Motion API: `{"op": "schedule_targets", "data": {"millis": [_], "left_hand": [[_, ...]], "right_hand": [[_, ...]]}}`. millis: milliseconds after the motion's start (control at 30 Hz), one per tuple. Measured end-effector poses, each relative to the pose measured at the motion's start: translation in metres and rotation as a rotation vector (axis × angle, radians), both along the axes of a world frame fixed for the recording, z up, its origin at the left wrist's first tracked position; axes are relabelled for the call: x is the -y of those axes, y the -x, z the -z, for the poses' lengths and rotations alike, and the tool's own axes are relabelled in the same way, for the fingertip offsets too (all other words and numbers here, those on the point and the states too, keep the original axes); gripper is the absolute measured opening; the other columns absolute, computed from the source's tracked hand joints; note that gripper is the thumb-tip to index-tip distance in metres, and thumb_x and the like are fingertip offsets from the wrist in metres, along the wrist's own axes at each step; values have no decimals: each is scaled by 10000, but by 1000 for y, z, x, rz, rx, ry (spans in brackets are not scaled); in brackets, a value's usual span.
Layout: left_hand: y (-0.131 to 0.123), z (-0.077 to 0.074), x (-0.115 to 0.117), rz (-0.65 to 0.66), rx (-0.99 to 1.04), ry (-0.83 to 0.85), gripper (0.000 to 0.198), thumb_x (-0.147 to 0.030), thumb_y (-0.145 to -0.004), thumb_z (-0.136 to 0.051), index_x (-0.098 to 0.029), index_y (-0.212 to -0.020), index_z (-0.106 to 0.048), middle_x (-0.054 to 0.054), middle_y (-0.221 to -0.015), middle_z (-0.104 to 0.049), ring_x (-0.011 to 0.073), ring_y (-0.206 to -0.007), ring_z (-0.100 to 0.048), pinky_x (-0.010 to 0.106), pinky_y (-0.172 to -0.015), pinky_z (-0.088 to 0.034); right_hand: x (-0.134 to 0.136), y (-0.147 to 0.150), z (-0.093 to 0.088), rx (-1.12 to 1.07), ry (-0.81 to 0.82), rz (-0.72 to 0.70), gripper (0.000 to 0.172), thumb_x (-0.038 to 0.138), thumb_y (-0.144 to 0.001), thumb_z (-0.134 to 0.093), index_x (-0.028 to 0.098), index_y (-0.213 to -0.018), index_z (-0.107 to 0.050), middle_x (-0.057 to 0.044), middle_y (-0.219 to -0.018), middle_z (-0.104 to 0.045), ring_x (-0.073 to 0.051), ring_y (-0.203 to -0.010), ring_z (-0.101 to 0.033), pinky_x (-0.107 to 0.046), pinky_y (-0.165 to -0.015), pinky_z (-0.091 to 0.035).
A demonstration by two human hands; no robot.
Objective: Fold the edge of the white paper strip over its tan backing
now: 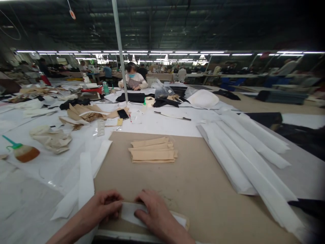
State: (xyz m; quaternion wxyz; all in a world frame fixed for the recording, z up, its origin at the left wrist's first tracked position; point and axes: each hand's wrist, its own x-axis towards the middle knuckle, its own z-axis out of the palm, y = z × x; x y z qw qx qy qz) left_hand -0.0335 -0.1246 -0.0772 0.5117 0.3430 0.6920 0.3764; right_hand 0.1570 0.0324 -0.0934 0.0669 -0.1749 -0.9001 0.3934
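Observation:
Both my hands rest at the near edge of a brown board. My left hand has its fingers curled and pinches the left end of a white strip. My right hand lies over the same strip with fingers bent, pressing it down. A tan piece shows under the strip at the right. Further out on the board lies a small stack of tan pieces.
Long white fabric strips fan out on the right, and more white strips lie on the left. A glue bottle with a green nozzle, crumpled cloth, a phone and tan scraps sit further left. A person sits at the far end.

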Motion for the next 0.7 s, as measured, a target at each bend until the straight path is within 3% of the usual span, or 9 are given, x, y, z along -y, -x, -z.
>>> {"op": "schedule_targets", "data": {"millis": [167,267,367,533,700], "left_hand": [[3,7,-9,18,-149,-13,262,-420,-844,-606,-165,-895,-629,-40,-651,-585,112,-583,-498,240,-550,-351],[7,11,-12,20,-287,-65,122,-283,-799,-628,-179,-861,-647,-39,-760,-582,122,-687,-533,253,-639,-389],[11,12,-16,50,-352,-80,106,-243,-777,-638,-187,-862,-667,-37,-793,-582,129,-724,-537,250,-654,-398],[17,8,-20,141,-370,-76,136,-280,-842,-584,-194,-877,-684,-32,-828,-593,106,-615,-539,239,-563,-409],[17,0,-19,241,-509,-154,95,-230,-876,-597,-226,-827,-679,-26,-899,-618,141,-889,-603,243,-791,-423]], "right_hand": [[-1,2,-1,16,-31,-11,303,138,-773,-785,260,-1028,-675,-3,-1046,-644,-222,-1025,-580,-322,-887,-414],[-2,4,-3,19,-51,-22,252,167,-839,-755,278,-1056,-690,-10,-1063,-643,-219,-1034,-589,-320,-889,-427],[-3,7,-3,40,-95,-28,150,175,-926,-669,271,-1033,-710,-23,-1051,-655,-218,-1023,-603,-314,-865,-440],[-1,8,5,13,-140,-4,165,148,-915,-675,273,-1014,-716,-27,-1037,-665,-224,-1013,-608,-314,-838,-448],[-1,6,19,-93,-181,-38,199,112,-905,-677,271,-1019,-713,-28,-1017,-663,-212,-980,-601,-301,-824,-456]]}}
